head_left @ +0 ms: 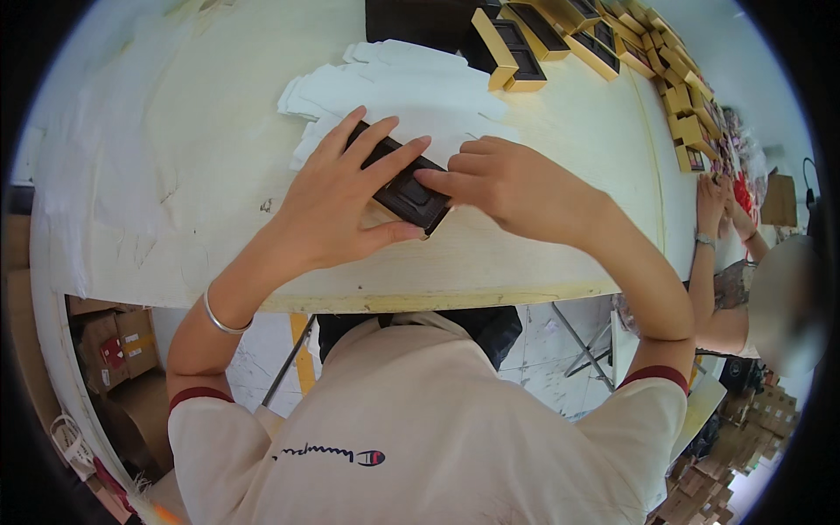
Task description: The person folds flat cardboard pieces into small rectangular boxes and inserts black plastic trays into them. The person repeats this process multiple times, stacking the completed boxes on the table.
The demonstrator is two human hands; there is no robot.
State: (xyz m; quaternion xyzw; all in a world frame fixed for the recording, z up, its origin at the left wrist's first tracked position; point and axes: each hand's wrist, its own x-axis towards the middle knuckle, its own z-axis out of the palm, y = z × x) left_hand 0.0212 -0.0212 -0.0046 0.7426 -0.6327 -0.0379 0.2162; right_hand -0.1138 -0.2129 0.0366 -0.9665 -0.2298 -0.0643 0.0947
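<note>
Black tray point(411, 194) over tabletop point(516, 267), near white sheets point(402, 92). Left hand point(337, 206) clamped across it; right hand point(500, 184) curled, 1 digit touching, grip unclear. Likely light, stiff, slippery; hold by long sides.

Cream shirt point(402, 394) — dark script lettering point(317, 454)

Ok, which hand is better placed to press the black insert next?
Probably the right hand: one of its fingers extends onto the insert, while the left hand lies spread across it.
</note>
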